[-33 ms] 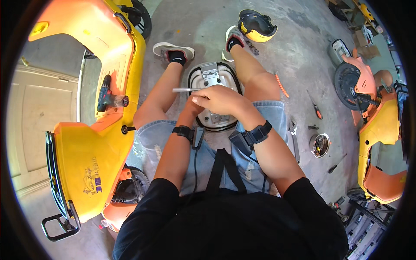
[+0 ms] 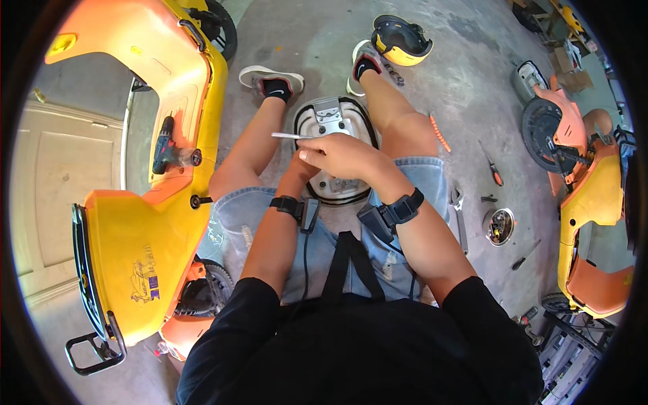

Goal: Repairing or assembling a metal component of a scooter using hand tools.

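An upturned scooter seat [image 2: 308,121] lies on the floor between my legs, its pale underside facing up. A metal hinge bracket [image 2: 329,115] is bolted at its far end. Over the seat's middle my right hand [image 2: 343,152] is closed, with a thin silver metal rod [image 2: 287,136] sticking out to the left past its fingers. The rod's other end is hidden, so I cannot tell its kind. My left hand [image 2: 305,167] sits low under the right one, against the seat's left part. Its fingers are mostly covered.
A yellow scooter [image 2: 135,263] stands at the left, a cordless drill [image 2: 163,145] on its footboard. To my right lie an adjustable wrench [image 2: 460,219], a screwdriver [image 2: 495,172] and a tin of small parts [image 2: 499,226]. A helmet [image 2: 402,42] rests beyond my right foot.
The rod's free end has shifted slightly up and to the right, and it shows sharper than before. Both hands stay in nearly the same place over the seat.
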`<act>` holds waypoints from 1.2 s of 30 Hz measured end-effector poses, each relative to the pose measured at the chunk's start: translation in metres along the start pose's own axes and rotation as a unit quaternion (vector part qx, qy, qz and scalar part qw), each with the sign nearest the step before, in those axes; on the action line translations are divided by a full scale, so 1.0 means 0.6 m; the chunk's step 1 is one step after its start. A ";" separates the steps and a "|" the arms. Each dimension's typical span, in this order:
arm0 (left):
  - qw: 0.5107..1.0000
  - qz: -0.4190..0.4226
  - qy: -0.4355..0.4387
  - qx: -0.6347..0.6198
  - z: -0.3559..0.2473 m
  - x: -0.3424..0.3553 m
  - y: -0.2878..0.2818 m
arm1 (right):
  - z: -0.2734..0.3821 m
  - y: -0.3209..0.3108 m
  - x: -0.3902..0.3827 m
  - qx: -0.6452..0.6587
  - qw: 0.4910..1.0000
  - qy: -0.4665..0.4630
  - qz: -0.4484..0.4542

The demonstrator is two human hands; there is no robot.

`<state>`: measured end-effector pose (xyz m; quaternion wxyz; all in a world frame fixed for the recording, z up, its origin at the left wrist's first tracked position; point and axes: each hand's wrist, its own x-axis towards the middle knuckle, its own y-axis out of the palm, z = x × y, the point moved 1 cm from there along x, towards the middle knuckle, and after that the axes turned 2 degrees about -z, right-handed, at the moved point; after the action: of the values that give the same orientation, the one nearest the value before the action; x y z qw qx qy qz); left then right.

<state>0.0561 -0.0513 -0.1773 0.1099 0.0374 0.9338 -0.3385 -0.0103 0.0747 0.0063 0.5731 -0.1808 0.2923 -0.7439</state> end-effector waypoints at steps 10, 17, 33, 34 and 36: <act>0.974 -0.124 -0.139 -0.132 0.013 -0.008 0.038 | 0.009 -0.056 -0.011 -0.130 0.972 0.195 -0.025; 0.964 -0.208 -0.078 -0.145 -0.030 -0.039 -0.018 | 0.052 -0.057 -0.008 -0.017 0.977 0.135 0.167; 0.975 -0.206 -0.057 0.064 0.066 -0.015 0.032 | 0.026 -0.026 0.006 -0.123 0.986 0.096 -0.055; 0.983 -0.173 -0.050 0.018 -0.012 -0.005 0.022 | -0.008 -0.044 -0.006 -0.124 0.978 0.155 -0.066; 0.985 -0.158 -0.064 -0.014 -0.060 -0.023 -0.005 | -0.011 -0.055 -0.008 -0.146 0.969 0.181 -0.080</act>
<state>0.0627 -0.0308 -0.1453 0.1154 -0.1342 0.9235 -0.3403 -0.0377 0.0868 0.0230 0.4167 -0.1478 0.4807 -0.7573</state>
